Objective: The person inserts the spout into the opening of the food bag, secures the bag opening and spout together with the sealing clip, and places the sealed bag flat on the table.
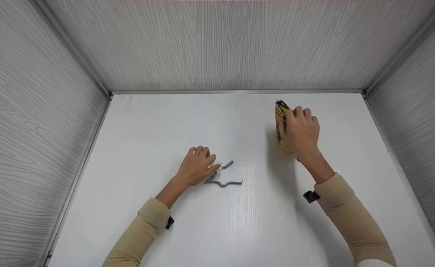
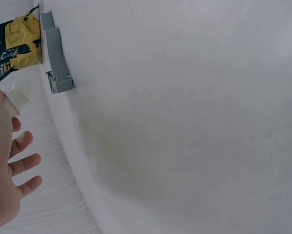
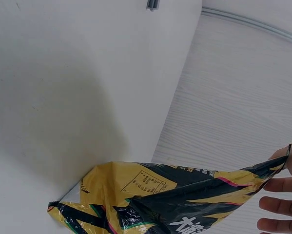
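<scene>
My right hand (image 1: 302, 131) pinches one end of a yellow and black plastic snack bag (image 3: 150, 195). The bag hangs above the white table, looks creased, and narrows toward the thumb and fingers. Nearer the middle, my left hand (image 1: 196, 166) pinches a small white, partly see-through piece (image 2: 15, 101) between thumb and forefinger, its other fingers spread loosely. Its exact kind is hard to make out. Beside that hand lies a grey plastic piece like a bag clip (image 2: 58, 56); in the head view a wavy grey bar (image 1: 223, 183) and a short grey bar show, partly behind the hand.
The white tabletop (image 1: 136, 129) runs back to a metal strip (image 1: 236, 91) at the foot of the back wall. Grey wood-patterned panels (image 1: 36, 122) enclose it left, right and behind. A black wrist mount sits by each sleeve cuff.
</scene>
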Demonstrator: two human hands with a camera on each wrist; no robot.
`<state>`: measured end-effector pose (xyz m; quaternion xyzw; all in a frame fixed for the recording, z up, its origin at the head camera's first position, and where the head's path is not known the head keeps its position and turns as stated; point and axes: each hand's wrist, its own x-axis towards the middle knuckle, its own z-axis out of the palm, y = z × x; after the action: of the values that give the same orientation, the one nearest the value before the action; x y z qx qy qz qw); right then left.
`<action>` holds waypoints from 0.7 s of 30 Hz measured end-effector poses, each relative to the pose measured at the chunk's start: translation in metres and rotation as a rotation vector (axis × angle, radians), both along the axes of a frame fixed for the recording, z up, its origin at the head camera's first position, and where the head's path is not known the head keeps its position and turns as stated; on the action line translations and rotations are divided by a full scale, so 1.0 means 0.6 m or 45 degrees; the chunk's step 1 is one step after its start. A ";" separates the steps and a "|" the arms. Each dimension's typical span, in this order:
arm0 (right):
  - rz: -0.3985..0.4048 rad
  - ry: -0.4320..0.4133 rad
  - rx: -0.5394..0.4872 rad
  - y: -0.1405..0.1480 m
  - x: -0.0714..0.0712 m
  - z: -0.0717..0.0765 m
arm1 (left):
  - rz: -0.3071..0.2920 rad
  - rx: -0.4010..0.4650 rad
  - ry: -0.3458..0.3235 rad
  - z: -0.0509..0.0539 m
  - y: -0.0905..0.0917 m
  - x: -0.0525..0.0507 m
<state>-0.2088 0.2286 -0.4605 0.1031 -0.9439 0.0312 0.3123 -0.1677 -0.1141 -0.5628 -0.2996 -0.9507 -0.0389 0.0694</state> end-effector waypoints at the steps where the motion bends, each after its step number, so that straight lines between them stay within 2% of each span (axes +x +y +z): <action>1: -0.003 -0.002 -0.004 -0.001 -0.001 0.000 | 0.000 0.001 0.000 0.000 0.000 0.000; 6: -0.025 -0.017 0.009 -0.004 -0.005 0.001 | -0.006 0.017 0.010 0.000 -0.002 -0.001; 13: -0.007 -0.032 -0.031 0.000 -0.008 -0.001 | -0.003 0.010 0.008 -0.001 -0.001 0.000; 21: 0.028 0.027 -0.072 0.001 -0.012 -0.008 | -0.007 0.016 0.028 -0.003 -0.004 0.001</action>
<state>-0.2160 0.2293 -0.4654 0.1050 -0.9381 0.0602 0.3245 -0.1674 -0.1163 -0.5648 -0.3021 -0.9489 -0.0419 0.0816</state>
